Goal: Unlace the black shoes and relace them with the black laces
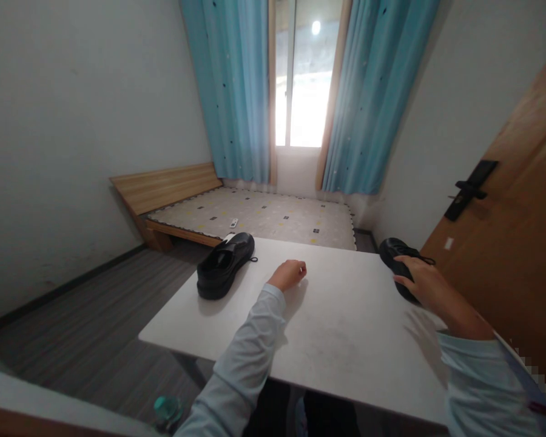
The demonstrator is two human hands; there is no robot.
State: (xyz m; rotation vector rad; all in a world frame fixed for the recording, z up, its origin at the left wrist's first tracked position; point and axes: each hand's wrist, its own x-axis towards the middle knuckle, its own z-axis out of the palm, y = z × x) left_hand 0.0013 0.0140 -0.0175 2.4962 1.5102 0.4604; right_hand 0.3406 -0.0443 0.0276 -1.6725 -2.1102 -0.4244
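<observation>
Right hand [421, 279], frame right: fingers spread over black shoe; grip its sides evenly. Left hand [290, 275], centre: fingers curled together.

Bed [273, 212]: low, wood headboard [173, 185], patterned cover; small white object [233, 223] lying on it. Blue curtains [232, 91] either side of bright window [312, 79]. Right: brown wooden door [519, 230], black handle [471, 190]. Floor [118, 315] grey, wood-look. Lower left, a teal-topped object [166, 408], blurred. White walls [95, 91].
</observation>
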